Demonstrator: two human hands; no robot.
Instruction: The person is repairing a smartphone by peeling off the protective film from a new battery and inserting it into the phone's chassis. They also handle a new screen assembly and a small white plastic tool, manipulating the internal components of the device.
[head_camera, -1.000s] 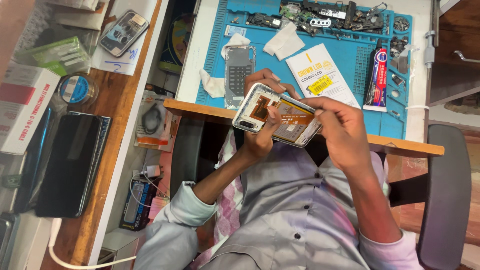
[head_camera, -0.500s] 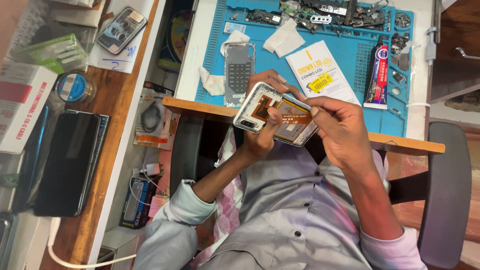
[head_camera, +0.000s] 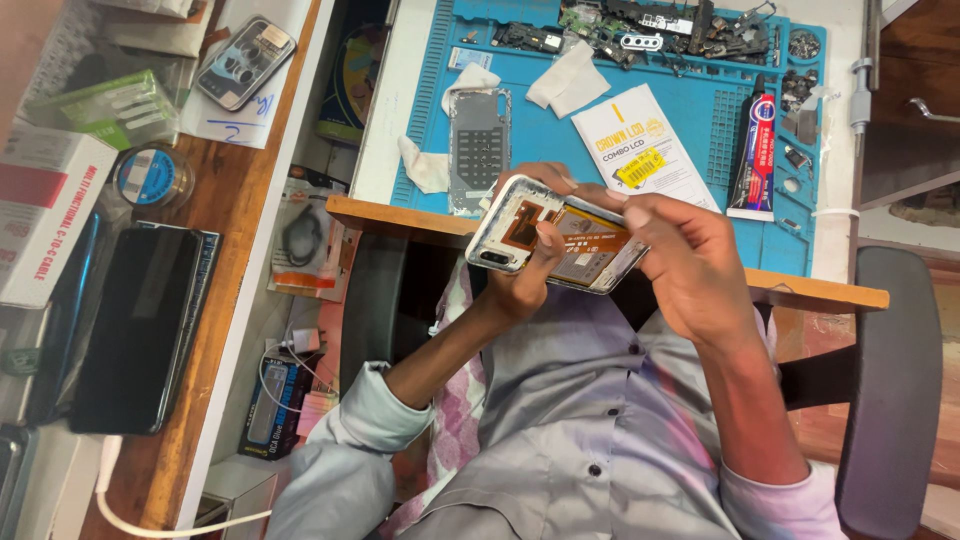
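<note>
A blue mat covered the bench. Just below its near edge, over the lap, both hands held an opened phone. The right hand gripped the phone's right end, fingers curled together. The left hand clasped its left end, thumb pressed on the orange inside. A glue tube lay on the mat's right part.

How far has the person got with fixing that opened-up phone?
Done: the phone is open, its brown insides showing, and a grey inner frame lies on the blue mat with loose parts along the top. In hand: the left hand holds the phone while the right hand fingers pinch its edge. Left: frame and parts are not yet back in; the glue tube lies alongside.
</note>
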